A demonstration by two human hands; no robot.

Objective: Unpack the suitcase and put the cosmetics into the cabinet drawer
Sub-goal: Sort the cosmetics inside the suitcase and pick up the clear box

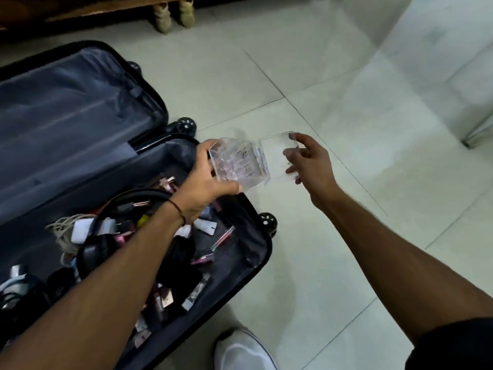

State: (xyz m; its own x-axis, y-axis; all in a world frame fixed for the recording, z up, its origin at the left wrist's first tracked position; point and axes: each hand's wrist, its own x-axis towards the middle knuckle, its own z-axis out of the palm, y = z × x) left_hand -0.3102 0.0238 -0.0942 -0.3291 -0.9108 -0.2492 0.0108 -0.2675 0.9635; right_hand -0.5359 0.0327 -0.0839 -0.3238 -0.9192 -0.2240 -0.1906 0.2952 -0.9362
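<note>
The left hand (205, 182) grips a clear box (237, 161) just past the frame's centre. Its fingers curl over the box's far edge at 10 o'clock and its thumb presses the near corner at 6. A dark band (178, 209) circles that wrist. Small pinkish items show blurred through the box walls.

The right hand (309, 161) is at 3 o'clock of the box and pinches a clear lid (277, 153). The forefinger is on the lid's top corner and the other fingertips show through the plastic from behind. The lid touches the box along its left edge; I cannot tell whether the two are hinged.

Box and lid are in the air, above the floor (346, 102) and over the right rim of the open suitcase (74, 110), which lies flat at 9 o'clock. The suitcase's grey-lined half is toward 10, and a wheel (184, 125) shows between the halves.

The nearer half, at 7 to 8 o'clock under the left forearm, holds loose cosmetics (198, 291), mostly pink and rose-gold tubes and sticks. Among them lie black headphones (98, 249), a white charger (80, 229) and a coiled cable (60, 228).

A white shoe (240, 351) stands on the tiles at 6 o'clock, and two turned furniture legs (173, 14) stand at 11
</note>
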